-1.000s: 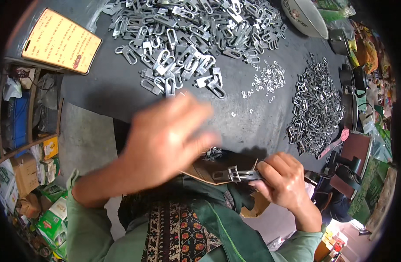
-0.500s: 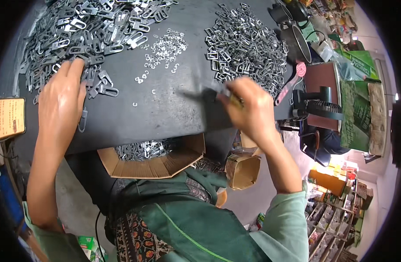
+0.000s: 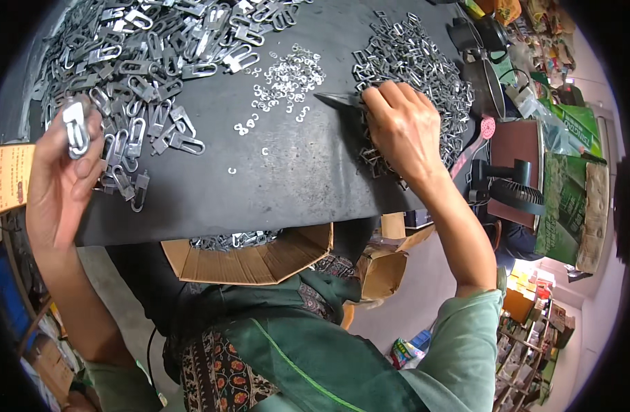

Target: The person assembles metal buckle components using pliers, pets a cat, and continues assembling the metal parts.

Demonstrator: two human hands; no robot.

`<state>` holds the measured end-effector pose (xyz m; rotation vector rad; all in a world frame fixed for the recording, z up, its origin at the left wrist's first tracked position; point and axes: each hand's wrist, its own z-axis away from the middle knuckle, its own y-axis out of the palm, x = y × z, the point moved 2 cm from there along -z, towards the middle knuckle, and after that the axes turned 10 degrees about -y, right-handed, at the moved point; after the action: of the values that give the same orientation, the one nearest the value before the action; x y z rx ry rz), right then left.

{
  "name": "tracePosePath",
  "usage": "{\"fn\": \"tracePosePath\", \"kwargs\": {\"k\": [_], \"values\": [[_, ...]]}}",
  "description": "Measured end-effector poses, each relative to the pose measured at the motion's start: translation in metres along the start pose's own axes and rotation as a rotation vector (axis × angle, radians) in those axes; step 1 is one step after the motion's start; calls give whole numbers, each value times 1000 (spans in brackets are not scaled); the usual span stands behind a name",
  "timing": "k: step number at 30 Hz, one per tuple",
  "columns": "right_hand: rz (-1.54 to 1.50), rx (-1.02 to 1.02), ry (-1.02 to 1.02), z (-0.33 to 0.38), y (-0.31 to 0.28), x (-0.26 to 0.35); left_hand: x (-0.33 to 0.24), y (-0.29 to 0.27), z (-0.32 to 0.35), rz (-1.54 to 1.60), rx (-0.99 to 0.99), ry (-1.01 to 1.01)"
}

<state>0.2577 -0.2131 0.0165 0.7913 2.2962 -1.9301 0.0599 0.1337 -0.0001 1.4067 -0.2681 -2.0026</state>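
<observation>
My left hand [image 3: 61, 172] is raised at the table's left side, its fingers closed around a shiny metal clasp with a long loop [image 3: 76, 130]. I cannot make out whether more than one clasp is in it. Behind and beside that hand lies a big heap of similar looped metal clasps [image 3: 153, 51]. My right hand [image 3: 403, 127] rests at the near left edge of a pile of small rectangular metal rings [image 3: 425, 58]. From its curled fingers a dark tool with a tapering point [image 3: 337, 100] sticks out to the left. Between the heaps lie small silvery C-shaped rings [image 3: 287, 79].
Below the table's front edge stands an open cardboard box [image 3: 239, 268] with metal parts inside. A small black fan [image 3: 514, 196] and a pink-handled strainer-like thing [image 3: 481, 137] are at the right. An orange printed booklet or box [image 3: 9, 180] sits at the left edge.
My left hand has lifted from the clasp heap and now holds a clasp, palm turned up. My right hand has moved away from me onto the rectangular rings. The view has shifted slightly.
</observation>
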Motion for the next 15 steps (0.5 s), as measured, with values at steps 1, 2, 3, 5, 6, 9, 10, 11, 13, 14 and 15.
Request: {"fn": "tracePosePath", "kwargs": {"k": [1,2,3,5,6,9,10,11,13,14,15], "values": [[-1,16,-34,-2,-1,-1,2,5,6,119,51,-35],[-2,32,-67,-4,-2,-2,3,14,13,238,103,-69],[-29,8,-86,-6,-7,-4,10,16,19,275,49,-119],[-137,-5,-12,-7,-18,-3,30,32,33,160,69,-191],[-217,-12,36,-7,-29,3,40,43,42,74,64,-230],[-732,205,283,-14,-52,42,76,70,54,-169,190,-345],[-999,244,270,-14,-55,56,79,85,61,-229,146,-397],[-1176,397,354,-19,-65,70,86,93,64,-205,166,-349],[-1353,331,392,-12,-68,89,101,98,66,-184,184,-306],[-1432,303,450,-10,-70,96,104,99,67,-202,196,-268],[-1441,286,507,-6,-72,100,106,100,67,-219,215,-230]]}}
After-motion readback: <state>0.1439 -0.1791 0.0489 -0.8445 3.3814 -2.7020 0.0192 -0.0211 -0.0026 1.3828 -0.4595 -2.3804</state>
